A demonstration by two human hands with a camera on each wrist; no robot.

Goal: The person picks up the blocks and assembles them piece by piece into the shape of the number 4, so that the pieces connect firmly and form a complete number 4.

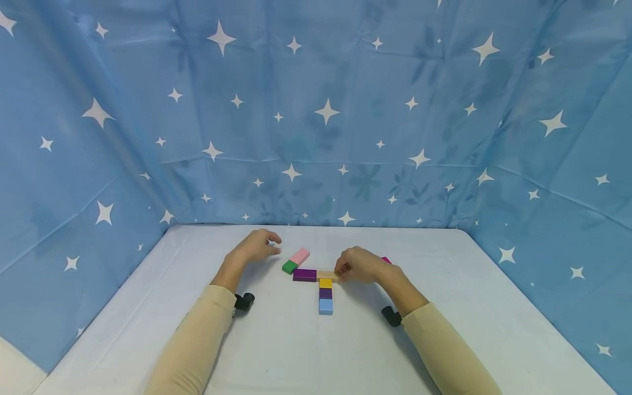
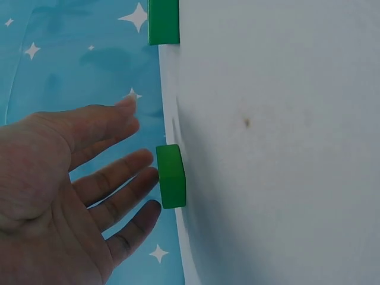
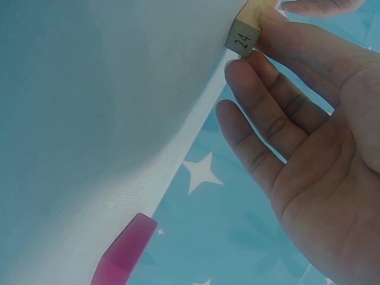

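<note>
My right hand (image 1: 359,264) pinches the right end of a plain wooden block (image 1: 326,275) between thumb and fingers. The block's grey end, marked 24, shows in the right wrist view. A purple block (image 1: 304,275) lies against its left end. Below it, in a column, are a yellow block (image 1: 326,283), a dark purple block (image 1: 326,293) and a light blue block (image 1: 326,306). My left hand (image 1: 254,247) hovers at the left, fingers spread and loosely bent, holding nothing. In the left wrist view its fingertips are beside a green block (image 2: 172,177); I cannot tell whether they touch.
A pink block (image 1: 300,255) and a green block (image 1: 289,267) lie slantwise between the hands. Another green block (image 2: 164,21) is at the top of the left wrist view. A magenta block (image 3: 126,252) lies behind the right forearm. Starred blue curtains (image 1: 316,137) surround the white table (image 1: 276,351).
</note>
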